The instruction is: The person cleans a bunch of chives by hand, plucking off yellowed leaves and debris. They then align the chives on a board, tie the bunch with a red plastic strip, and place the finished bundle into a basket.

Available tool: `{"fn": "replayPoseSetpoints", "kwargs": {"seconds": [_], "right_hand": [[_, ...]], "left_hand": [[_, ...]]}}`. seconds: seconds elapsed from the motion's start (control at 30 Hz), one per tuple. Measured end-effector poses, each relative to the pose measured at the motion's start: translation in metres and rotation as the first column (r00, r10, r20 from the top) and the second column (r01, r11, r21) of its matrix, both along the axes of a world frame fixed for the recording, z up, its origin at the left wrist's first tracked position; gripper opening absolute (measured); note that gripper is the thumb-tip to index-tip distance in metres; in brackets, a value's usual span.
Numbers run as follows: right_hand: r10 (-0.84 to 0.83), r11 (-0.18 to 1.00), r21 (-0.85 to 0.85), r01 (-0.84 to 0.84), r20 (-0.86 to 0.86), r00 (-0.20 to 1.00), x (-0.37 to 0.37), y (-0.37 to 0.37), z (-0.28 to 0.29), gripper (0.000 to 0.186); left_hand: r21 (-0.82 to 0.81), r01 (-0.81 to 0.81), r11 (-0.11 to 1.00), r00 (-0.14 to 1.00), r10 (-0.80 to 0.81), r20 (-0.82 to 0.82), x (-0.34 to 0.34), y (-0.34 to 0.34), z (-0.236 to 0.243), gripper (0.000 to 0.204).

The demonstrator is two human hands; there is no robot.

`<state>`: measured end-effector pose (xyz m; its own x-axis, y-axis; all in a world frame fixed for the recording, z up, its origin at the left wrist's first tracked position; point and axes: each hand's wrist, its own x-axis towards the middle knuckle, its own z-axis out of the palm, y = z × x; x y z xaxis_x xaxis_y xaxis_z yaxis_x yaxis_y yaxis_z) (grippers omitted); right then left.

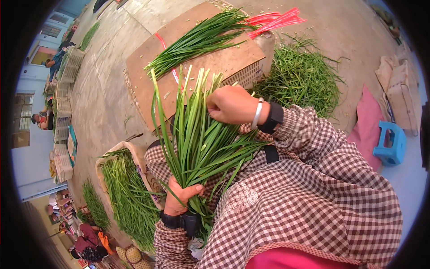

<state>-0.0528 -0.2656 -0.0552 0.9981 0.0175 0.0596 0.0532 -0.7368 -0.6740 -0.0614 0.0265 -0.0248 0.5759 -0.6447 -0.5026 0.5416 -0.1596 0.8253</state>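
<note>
A loose bunch of garlic chives (195,139) stands upright over my lap, pale cut ends up and green leaves fanning out. My left hand (179,196) is wrapped round its lower part, thumb across the front. At the upper right of the bunch, my right hand (234,105) is closed with its fingers pressed against the stems; the fingertips are partly hidden. Beyond the hands, a brown board (143,87) rests on a crate. Another sheaf of chives (197,45) lies on it, beside red plastic ties (277,21).
At my left, a lined basket (142,157) holds loose chives (127,197). A heap of green leaves (300,78) lies on the floor right of the board. Farther right is a blue stool (389,143). People and pale crates (62,110) line the far left.
</note>
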Motion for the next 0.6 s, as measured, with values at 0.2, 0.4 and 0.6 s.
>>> {"fn": "replayPoseSetpoints", "kwargs": {"seconds": [0.2,0.4,0.6], "right_hand": [[-0.04,0.951,0.309,0.01,0.089,0.995,-0.02,-0.014,0.03,0.007],[-0.212,0.747,0.651,0.135,0.041,0.976,-0.05,-0.082,0.045,0.011],[-0.295,0.637,-0.771,0.011,-0.23,0.927,-0.081,-0.122,-0.045,0.015]], "left_hand": [[0.026,0.015,1.0,1.0,-0.015,-0.004,0.001,0.0,0.002,0.042],[0.087,0.04,0.995,0.999,-0.042,0.026,0.002,0.006,-0.003,0.045],[0.018,0.038,0.999,0.999,-0.038,-0.009,0.005,0.003,-0.001,0.033]]}}
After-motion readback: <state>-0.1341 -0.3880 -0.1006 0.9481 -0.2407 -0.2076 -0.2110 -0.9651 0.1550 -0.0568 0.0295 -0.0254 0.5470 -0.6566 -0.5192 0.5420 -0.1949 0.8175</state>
